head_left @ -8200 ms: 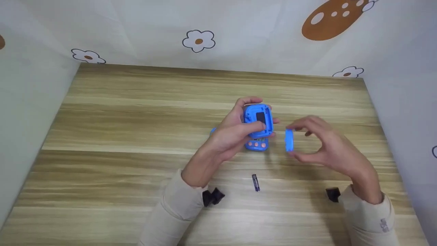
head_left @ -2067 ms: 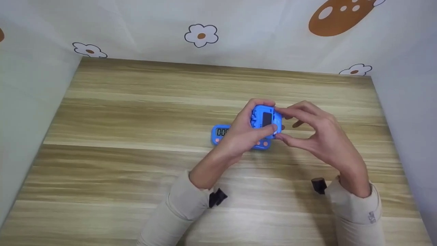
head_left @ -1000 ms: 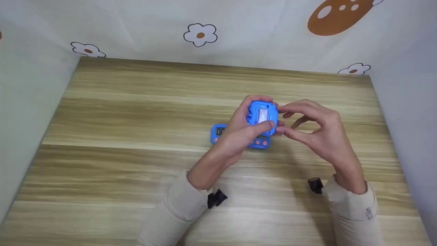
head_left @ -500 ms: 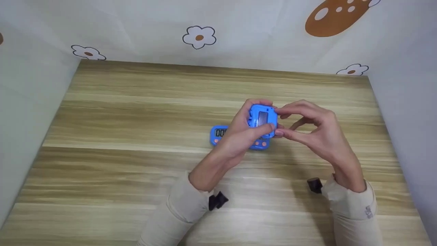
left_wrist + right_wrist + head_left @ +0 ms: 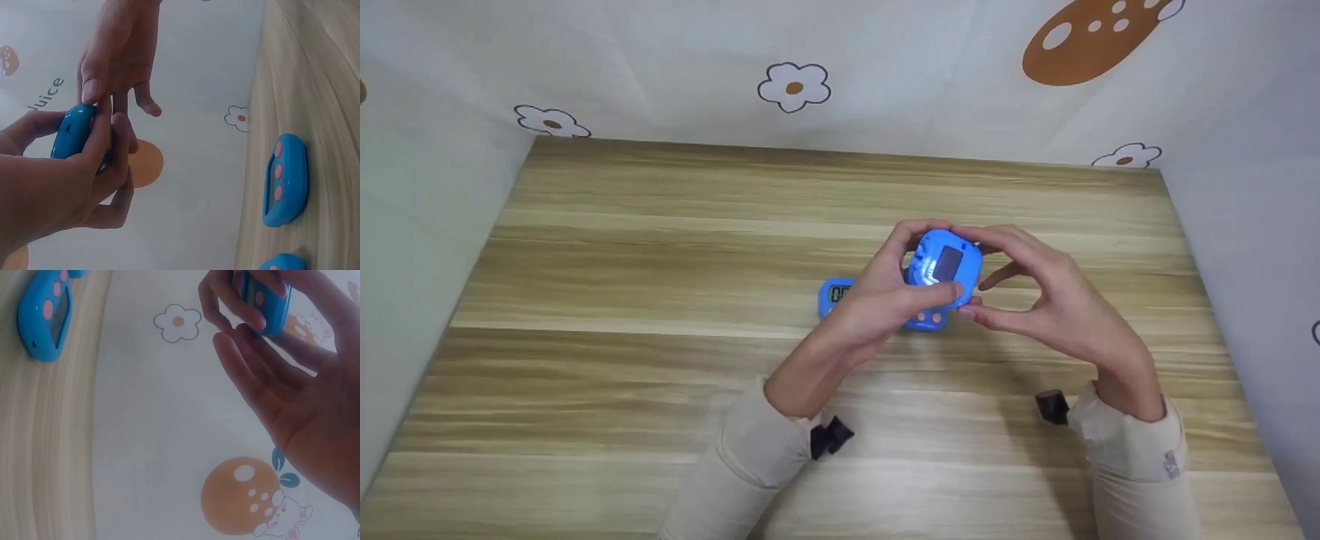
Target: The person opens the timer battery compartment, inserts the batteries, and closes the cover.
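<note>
Gripping a blue timer (image 5: 943,265) above the table (image 5: 660,247), both hands, left (image 5: 877,304) and right (image 5: 1050,300), pinch its edges.

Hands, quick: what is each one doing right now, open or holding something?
Left hand: fingers curled round the blue timer, holding it above the table.
Right hand: fingertips pinch the same timer at its edge.

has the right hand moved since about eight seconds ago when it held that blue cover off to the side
Yes. The right hand has moved left against the wooden table, onto the blue timer that the left hand holds; the separate cover no longer shows.
</note>
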Available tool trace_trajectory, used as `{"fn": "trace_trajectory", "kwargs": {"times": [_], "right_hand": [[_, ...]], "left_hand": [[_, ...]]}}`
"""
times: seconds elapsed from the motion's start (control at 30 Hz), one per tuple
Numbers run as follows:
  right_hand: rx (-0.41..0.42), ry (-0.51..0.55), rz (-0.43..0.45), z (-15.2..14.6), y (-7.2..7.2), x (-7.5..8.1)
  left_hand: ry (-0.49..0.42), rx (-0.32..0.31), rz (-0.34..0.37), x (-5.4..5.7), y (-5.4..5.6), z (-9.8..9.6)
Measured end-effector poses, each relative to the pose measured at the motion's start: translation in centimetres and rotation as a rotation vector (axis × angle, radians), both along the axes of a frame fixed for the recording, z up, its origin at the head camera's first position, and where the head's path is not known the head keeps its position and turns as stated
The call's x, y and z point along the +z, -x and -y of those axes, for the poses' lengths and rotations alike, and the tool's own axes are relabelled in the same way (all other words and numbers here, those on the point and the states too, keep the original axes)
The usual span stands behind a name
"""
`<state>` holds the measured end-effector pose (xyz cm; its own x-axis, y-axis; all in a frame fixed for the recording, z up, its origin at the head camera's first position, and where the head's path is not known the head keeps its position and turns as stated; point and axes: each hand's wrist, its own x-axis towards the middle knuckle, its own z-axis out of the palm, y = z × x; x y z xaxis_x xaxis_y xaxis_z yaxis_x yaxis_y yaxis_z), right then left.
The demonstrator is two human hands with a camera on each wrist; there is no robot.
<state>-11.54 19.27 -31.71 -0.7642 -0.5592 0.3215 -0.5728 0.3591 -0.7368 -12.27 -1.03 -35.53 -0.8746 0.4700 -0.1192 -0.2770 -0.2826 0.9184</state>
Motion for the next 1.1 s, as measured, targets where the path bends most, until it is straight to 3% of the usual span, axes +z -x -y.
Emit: {"fn": "trace_trajectory", "kwargs": {"times": [0.17,0.23,0.37,0.5,0.73,0.97,1.1], "right_hand": [[-0.149,-0.028,-0.044,0.7,-0.1,-0.2],[-0.174,-0.044,-0.062,0.8,-0.1,-0.4],[-0.147,-0.072,-0.046,0.0,0.4,-1.3],[-0.132,-0.063,0.01,-1.7,1.1,-2.4],[-0.111,-0.092,-0.018,-2.6,1.8,-3.2],[-0.123,-0.097,-0.032,-1.6,1.0,-1.6],[-0.133,-0.061,-0.083,-0.7,0.3,-0.4]], "left_hand": [[0.003,0.035,-0.043,-0.2,0.3,-0.1],[0.032,0.059,-0.061,-0.2,0.3,-0.1],[0.108,0.079,-0.158,-0.2,0.5,0.2],[0.131,0.039,-0.242,-0.2,0.7,0.7],[0.107,-0.042,-0.263,-0.3,0.9,0.9],[0.163,-0.051,-0.301,-0.4,0.9,1.0],[0.262,-0.039,-0.368,-0.4,0.9,1.0]]}}
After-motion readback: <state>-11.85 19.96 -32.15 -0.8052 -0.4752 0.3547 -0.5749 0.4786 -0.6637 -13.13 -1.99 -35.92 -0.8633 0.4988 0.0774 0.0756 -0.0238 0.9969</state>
